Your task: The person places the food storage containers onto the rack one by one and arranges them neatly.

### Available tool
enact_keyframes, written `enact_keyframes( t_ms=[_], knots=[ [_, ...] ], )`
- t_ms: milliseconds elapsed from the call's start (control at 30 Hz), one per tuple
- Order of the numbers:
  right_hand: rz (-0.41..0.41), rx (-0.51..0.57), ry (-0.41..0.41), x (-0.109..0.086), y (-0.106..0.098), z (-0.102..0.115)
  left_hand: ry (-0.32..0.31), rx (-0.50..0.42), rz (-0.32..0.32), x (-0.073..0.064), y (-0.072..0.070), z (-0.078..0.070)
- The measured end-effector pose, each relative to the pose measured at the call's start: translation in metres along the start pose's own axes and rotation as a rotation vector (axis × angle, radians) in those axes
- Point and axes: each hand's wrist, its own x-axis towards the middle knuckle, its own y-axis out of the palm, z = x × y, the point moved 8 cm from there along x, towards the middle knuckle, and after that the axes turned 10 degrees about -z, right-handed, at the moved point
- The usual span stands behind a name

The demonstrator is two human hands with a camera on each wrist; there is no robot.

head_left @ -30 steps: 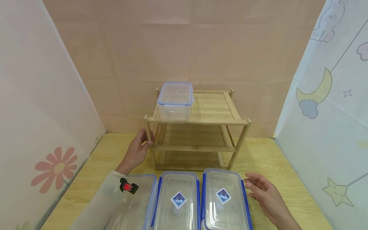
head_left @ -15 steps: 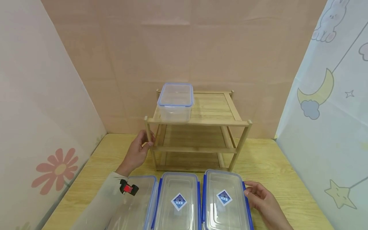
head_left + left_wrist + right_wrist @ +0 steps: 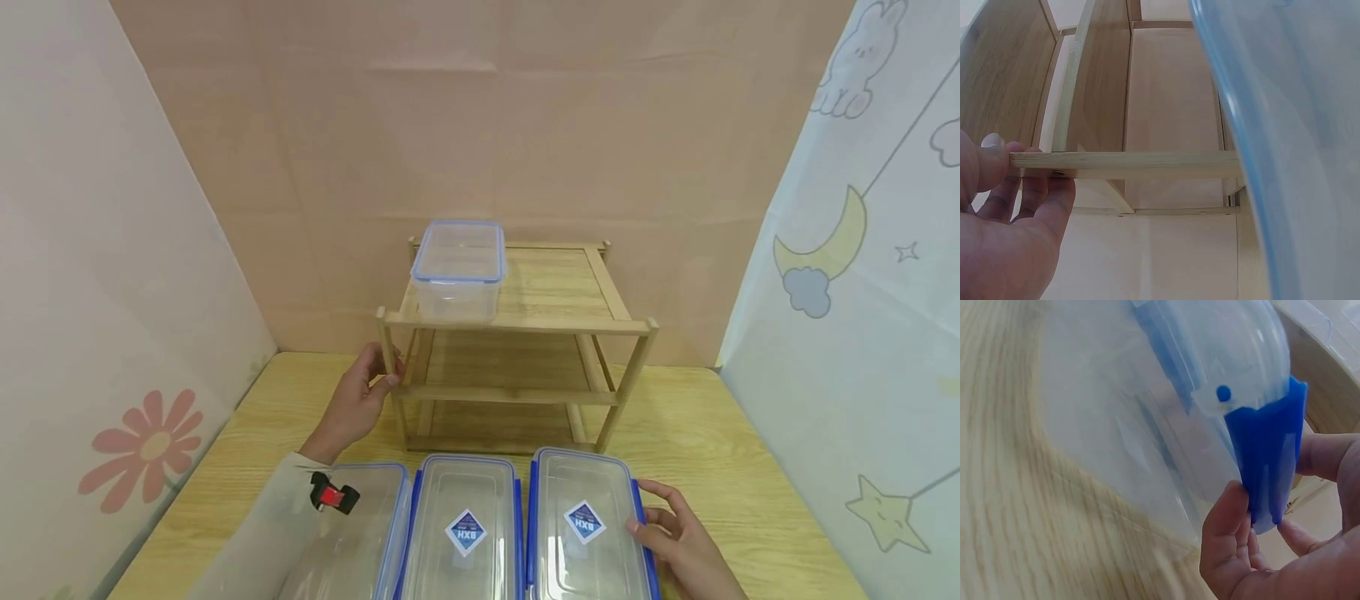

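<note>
In the head view, my left hand (image 3: 352, 408) grips the front left post of a wooden shelf rack (image 3: 555, 283). The left wrist view shows its thumb and fingers on either side of that post (image 3: 1147, 162). A clear food container (image 3: 592, 492) with blue side clips and a diamond label lies at the front right. My right hand (image 3: 690, 546) holds this container's right edge, the thumb over the lid's rim. Close up in the right wrist view, the blue clip (image 3: 1266, 456) sits between thumb and fingers.
A similar container (image 3: 465, 487) lies in the middle, and another clear one (image 3: 352, 537) lies partly under the left sleeve. On the rack's top shelf, at the left, stands a clear box (image 3: 457, 300) with a blue rim. Cloth walls enclose the wooden table (image 3: 697, 433).
My right hand has come in from the right and taken hold of the right container's edge. The left hand stays on the rack's post.
</note>
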Motion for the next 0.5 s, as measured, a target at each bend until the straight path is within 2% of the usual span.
enact_keyframes(
  t_ms=[167,367,500],
  knots=[
    [0.061,0.003,-0.031,0.0027,0.0037,-0.002,0.0,0.002,-0.006,-0.0001,-0.0002,0.0004],
    [0.05,-0.012,-0.03,0.005,0.0049,-0.0047,0.001,-0.003,-0.015,0.0009,-0.0004,0.0007],
    [0.072,0.056,-0.022,0.0041,0.0076,-0.0059,0.011,-0.032,-0.013,0.0023,0.0012,-0.0004]
  ],
)
